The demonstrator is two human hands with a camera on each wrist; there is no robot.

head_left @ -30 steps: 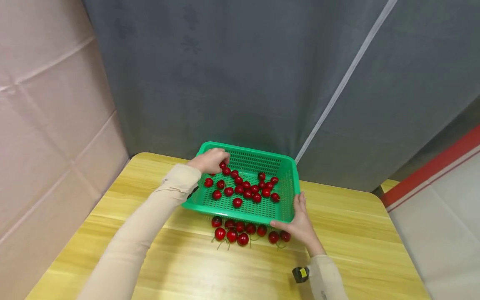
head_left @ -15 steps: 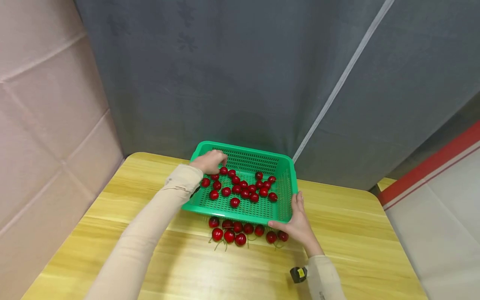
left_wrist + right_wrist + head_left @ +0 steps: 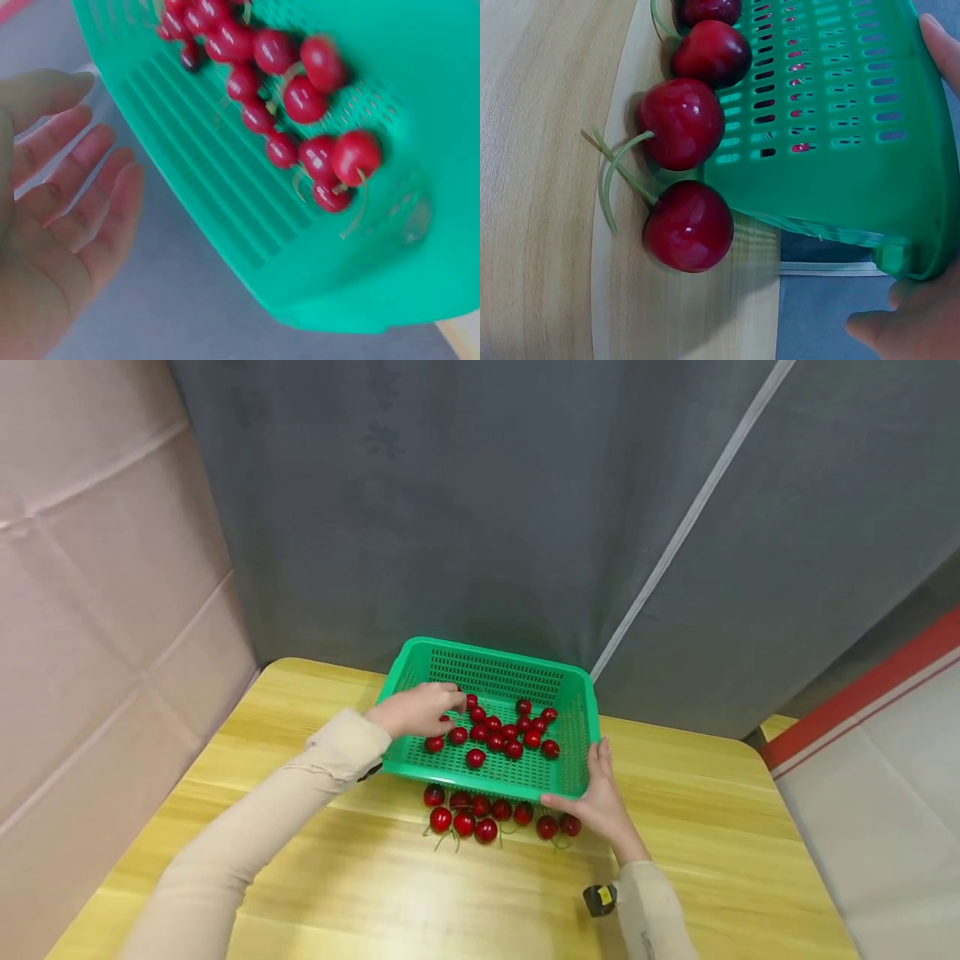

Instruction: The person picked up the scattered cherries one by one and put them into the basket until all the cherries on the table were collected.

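A green plastic basket (image 3: 577, 675) with slotted sides holds many red cherries (image 3: 476, 758), several with stems. My left hand (image 3: 420, 708) hovers over the basket's left part and overlaps some cherries in the head view. In the left wrist view its fingers (image 3: 112, 217) are loosely bent and apart, with nothing between them. At the near right corner, my right hand (image 3: 600, 802) grips the basket, thumb on the front rim and fingers along the right side. The right wrist view shows part of that hand (image 3: 922, 319) beside the rim.
More cherries (image 3: 486, 831) lie in a row on the wooden table (image 3: 720, 827), close along the basket's front wall. A dark grey curtain (image 3: 465, 510) hangs behind the table. A pale panel (image 3: 112, 610) stands at the left.
My left hand has moved from the basket's far left corner toward the near side, and its fingers have loosened. The right hand keeps its grip on the corner.
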